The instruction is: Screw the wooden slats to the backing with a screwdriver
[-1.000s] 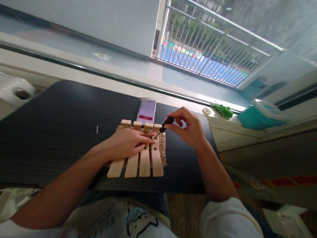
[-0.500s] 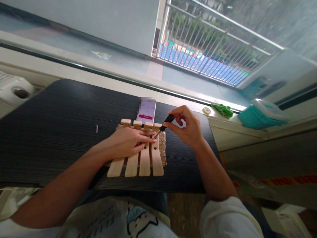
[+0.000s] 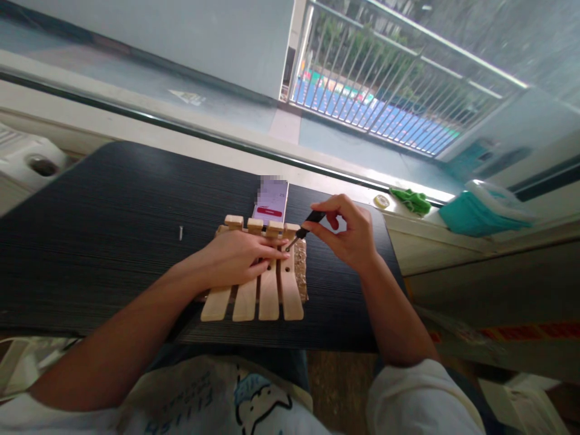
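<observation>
My right hand [image 3: 347, 231] grips the black handle of a screwdriver [image 3: 312, 219]. The tool slants down to the left, its tip at the upper hole of the rightmost wooden slat [image 3: 292, 296]. My left hand [image 3: 240, 257] lies flat across the slats, palm down and fingers stretched toward that tip, with two fingertips beside it. Several pale wooden slats with raised blocks at their far ends lie side by side on a brown, bumpy-surfaced base [image 3: 299, 272]. Dark holes show in the two right slats; my left hand hides the middle of the others.
A phone [image 3: 270, 202] with a lit screen lies just behind the slats on the black table [image 3: 113, 241]. One loose screw [image 3: 180, 233] is to the left. Along the window ledge sit a tape roll [image 3: 381, 201], a green cloth [image 3: 411, 200] and a teal container [image 3: 480, 211].
The whole view has shifted slightly. Both hands keep their places on the slats and screwdriver, with the screwdriver tip still at the upper hole.
</observation>
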Demonstrator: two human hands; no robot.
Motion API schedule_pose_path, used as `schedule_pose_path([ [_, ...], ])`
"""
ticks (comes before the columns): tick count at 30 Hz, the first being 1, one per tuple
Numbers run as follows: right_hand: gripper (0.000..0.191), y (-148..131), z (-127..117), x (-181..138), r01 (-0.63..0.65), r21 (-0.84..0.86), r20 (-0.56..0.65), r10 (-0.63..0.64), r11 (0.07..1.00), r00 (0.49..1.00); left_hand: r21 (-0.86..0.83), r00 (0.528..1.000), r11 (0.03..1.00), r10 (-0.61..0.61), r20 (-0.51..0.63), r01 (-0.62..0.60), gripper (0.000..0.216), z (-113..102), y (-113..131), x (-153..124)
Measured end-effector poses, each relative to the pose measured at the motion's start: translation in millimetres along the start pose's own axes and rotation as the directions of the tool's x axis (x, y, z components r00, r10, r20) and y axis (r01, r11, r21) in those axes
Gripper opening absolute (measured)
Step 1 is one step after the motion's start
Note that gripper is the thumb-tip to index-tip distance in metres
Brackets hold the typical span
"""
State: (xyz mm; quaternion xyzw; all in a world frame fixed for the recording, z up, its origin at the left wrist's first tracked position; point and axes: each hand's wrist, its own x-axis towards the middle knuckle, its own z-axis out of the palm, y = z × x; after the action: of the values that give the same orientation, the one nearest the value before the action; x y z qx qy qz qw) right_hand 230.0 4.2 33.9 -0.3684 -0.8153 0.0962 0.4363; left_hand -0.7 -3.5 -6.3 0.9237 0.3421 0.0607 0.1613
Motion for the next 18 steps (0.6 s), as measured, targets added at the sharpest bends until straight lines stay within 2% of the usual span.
schedule_pose_path([
  [14,0.019,-2.9,1.1,-1.0,0.050,-0.079,-0.042,-0.053,0.996,0.998,-0.011,1.000,1.000,-0.013,0.019,0.013,0.043,-1.4,1.4,-0.7],
  [18,0.019,-5.2,2.3,-0.4,0.076,-0.101,-0.061,-0.082,0.992,0.995,-0.032,0.999,0.999,-0.013,-0.030,0.012,0.041,1.2,-0.2,-2.0],
])
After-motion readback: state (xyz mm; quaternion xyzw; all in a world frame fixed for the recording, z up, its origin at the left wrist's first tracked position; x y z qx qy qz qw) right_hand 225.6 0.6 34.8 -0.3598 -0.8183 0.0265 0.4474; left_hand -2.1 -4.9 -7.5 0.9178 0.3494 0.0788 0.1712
